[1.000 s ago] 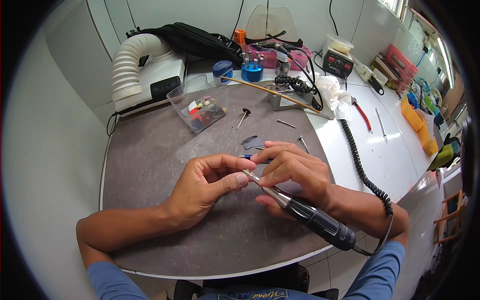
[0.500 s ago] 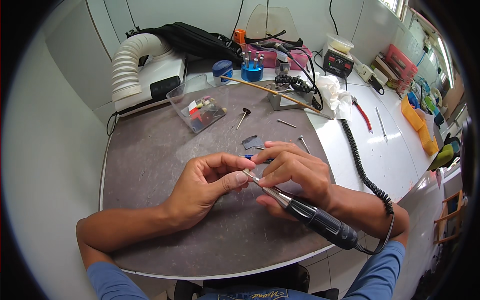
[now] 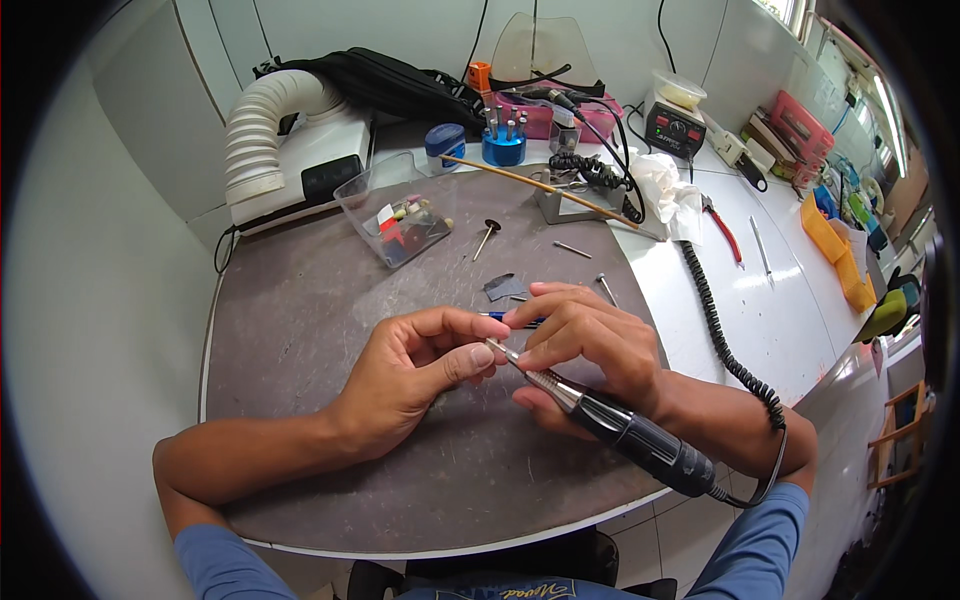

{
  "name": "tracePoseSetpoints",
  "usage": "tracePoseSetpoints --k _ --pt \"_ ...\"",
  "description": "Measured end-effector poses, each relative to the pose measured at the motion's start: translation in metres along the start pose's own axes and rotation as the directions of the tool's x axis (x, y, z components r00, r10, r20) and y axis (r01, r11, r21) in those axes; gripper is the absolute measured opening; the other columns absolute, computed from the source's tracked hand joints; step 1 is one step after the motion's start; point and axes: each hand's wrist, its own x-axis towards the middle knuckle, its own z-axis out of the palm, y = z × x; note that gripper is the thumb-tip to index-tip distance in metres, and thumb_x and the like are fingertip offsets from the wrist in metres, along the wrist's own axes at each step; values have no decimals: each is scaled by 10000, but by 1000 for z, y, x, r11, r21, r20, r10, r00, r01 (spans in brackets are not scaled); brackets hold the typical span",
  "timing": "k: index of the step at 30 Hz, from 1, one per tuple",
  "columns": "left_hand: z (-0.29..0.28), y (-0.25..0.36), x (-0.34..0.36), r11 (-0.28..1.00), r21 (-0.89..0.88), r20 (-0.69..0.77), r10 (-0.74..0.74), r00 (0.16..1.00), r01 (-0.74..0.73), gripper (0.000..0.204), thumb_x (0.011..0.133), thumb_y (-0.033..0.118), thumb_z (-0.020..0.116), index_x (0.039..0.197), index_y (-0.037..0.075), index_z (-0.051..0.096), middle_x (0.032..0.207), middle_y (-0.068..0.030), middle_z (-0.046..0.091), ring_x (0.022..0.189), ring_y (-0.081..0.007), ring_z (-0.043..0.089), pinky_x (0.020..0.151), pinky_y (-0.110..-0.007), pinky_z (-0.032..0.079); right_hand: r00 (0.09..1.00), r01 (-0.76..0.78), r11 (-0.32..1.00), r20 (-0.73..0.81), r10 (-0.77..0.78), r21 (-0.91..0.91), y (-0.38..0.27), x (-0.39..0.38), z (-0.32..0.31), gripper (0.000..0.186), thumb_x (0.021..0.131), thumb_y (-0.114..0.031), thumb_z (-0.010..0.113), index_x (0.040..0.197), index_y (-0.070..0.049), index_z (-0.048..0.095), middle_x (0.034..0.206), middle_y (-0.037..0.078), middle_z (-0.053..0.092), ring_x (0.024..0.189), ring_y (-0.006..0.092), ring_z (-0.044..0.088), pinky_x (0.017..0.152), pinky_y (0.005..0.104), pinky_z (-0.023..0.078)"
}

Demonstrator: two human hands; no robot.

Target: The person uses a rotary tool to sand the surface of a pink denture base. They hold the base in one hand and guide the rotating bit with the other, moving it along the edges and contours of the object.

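Over the middle of the grey work mat, my right hand [image 3: 605,345] is closed around a black and silver rotary handpiece [image 3: 640,440], its narrow end pointing up and left. The fingers of my left hand [image 3: 400,375] are pinched together at that end, by a small pale piece at the bit [image 3: 494,345]. Fingertips hide most of this piece, so its kind cannot be made out. Both hands nearly meet there. Just beyond the fingertips lies a blue pen-like tool [image 3: 494,314], partly covered by my right hand. A dark scrap of abrasive sheet [image 3: 505,287] rests behind it.
A clear box of small parts [image 3: 400,225] stands left of a loose mounted disc [image 3: 488,233]. Behind are a blue bur holder [image 3: 504,148] and a thin wooden stick [image 3: 540,185]. The handpiece's coiled cord [image 3: 715,310] runs along the right; red-handled pliers [image 3: 724,232] lie beyond it.
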Motion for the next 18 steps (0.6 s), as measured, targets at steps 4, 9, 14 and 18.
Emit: tracePoseSetpoints --k 4,9,14,18 --pt "0 1 0 1000 0 1 3 1000 -3 240 917 116 656 1126 0 638 1010 -68 679 935 -97 623 818 -239 481 1000 -8 1000 -19 7 -16 0 0 1 224 718 -92 779 869 -50 619 862 89 659 931 262 673 930 457 507" --pt "0 0 0 1000 0 3 4 1000 -4 242 917 120 656 1127 0 637 1015 -67 678 947 -100 622 818 -237 478 1000 0 1000 5 0 -1 -1 0 0 227 719 -90 777 872 -47 614 862 93 658 925 266 675 929 462 507" --pt "0 1 0 1000 1 9 1 1000 -1 249 910 123 665 1122 -3 636 1007 -64 674 933 -94 611 817 -233 473 1000 0 1000 -12 0 -14 1 0 0 234 717 -89 777 874 -46 609 858 93 657 919 269 678 928 465 507" --pt "-1 -1 0 1000 1 2 7 1000 -7 251 908 125 668 1120 -5 637 1005 -63 672 925 -91 606 818 -233 471 1000 15 1000 6 -15 12 0 0 0 239 719 -85 782 882 -39 613 831 100 656 930 288 680 920 486 505"
